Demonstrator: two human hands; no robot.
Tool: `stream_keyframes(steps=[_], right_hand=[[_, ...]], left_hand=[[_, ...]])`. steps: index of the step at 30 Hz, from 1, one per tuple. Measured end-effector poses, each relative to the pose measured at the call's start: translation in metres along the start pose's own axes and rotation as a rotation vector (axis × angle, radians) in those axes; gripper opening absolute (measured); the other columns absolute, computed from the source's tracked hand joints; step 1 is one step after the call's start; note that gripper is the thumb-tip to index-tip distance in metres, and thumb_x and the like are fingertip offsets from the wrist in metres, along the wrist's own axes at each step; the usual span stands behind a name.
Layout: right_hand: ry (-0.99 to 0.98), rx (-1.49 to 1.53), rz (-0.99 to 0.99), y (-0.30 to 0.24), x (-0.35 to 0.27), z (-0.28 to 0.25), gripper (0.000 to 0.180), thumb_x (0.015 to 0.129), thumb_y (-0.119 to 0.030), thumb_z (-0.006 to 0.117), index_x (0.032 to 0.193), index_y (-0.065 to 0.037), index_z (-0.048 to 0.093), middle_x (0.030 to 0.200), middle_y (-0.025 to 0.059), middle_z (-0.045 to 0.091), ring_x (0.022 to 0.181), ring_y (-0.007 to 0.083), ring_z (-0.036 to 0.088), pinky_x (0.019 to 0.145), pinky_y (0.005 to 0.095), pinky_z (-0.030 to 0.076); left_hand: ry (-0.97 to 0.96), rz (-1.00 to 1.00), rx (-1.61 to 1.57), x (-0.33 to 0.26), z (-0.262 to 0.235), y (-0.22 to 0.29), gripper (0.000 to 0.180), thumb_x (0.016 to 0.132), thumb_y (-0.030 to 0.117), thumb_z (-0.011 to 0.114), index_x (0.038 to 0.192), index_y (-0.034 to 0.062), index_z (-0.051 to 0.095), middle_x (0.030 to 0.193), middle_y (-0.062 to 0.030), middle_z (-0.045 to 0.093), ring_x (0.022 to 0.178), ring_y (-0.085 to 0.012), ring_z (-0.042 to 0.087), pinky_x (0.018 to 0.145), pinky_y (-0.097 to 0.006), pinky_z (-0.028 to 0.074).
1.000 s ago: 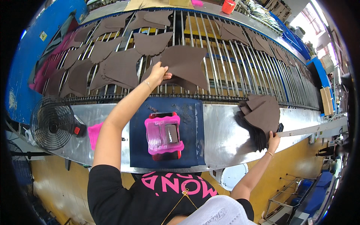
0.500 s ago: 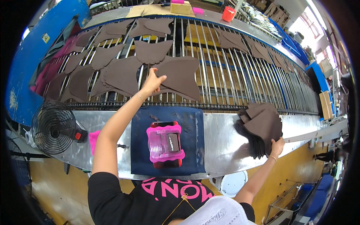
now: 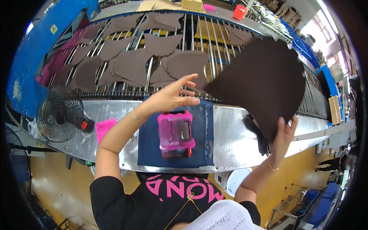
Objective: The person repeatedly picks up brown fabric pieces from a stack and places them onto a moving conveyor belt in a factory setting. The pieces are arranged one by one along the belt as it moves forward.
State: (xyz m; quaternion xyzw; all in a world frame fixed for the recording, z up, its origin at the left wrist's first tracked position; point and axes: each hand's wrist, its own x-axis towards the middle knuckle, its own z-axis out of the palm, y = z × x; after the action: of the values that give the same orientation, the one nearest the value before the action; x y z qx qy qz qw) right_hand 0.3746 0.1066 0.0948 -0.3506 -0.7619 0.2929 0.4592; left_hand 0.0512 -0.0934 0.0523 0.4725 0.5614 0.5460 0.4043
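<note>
My right hand (image 3: pixel 283 135) grips the lower corner of a large dark brown cut sheet (image 3: pixel 260 82), lifted up in front of the roller rack. My left hand (image 3: pixel 174 96) hovers open beside the sheet's left point, fingers spread, holding nothing. Several brown cut pieces (image 3: pixel 130 65) lie spread on the metal roller rack (image 3: pixel 207 34) behind. A pink box-shaped tool (image 3: pixel 175 133) rests on a dark blue mat (image 3: pixel 149 145) on the steel bench (image 3: pixel 230 142) below my hands. A dark stack of pieces (image 3: pixel 256 130) lies partly hidden under the lifted sheet.
A small black fan (image 3: pixel 59 115) stands at the bench's left end, with a pink pad (image 3: pixel 103 128) beside it. A blue wall (image 3: pixel 34 42) runs along the left. A red container (image 3: pixel 239 12) and cardboard boxes sit beyond the rack. A white round bin (image 3: pixel 235 182) sits below the bench.
My right hand has raised a brown sheet from the stack at the right up toward the middle. My left hand has drawn back from the piece on the rack and opened.
</note>
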Motion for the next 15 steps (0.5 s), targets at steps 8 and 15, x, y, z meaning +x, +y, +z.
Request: stream_keyframes(steps=[8,15], right_hand=[[-0.547,0.363,-0.085,-0.040,-0.044,0.122,0.029,0.077,-0.009,0.076,0.077,-0.001,0.048,0.067,0.0024,0.052,0.058,0.0107,0.046,0.053,0.0236,0.039],[-0.708,0.329,-0.305,-0.065,-0.074,0.171,0.014,0.077,-0.007,0.073,0.089,-0.002,0.068,0.073,0.0119,0.067,0.062,0.0241,0.064,0.056,0.0295,0.047]], left_hand=[[0.560,0.114,0.066,-0.118,-0.054,0.057,0.020,0.093,0.012,0.058,0.105,-0.0041,0.059,0.075,-0.0060,0.064,0.063,-0.0166,0.068,0.053,-0.023,0.053],[0.853,0.015,0.341,-0.196,-0.069,0.052,0.012,0.087,0.007,0.065,0.096,-0.0010,0.064,0.068,-0.0030,0.061,0.059,-0.0084,0.061,0.052,-0.019,0.047]])
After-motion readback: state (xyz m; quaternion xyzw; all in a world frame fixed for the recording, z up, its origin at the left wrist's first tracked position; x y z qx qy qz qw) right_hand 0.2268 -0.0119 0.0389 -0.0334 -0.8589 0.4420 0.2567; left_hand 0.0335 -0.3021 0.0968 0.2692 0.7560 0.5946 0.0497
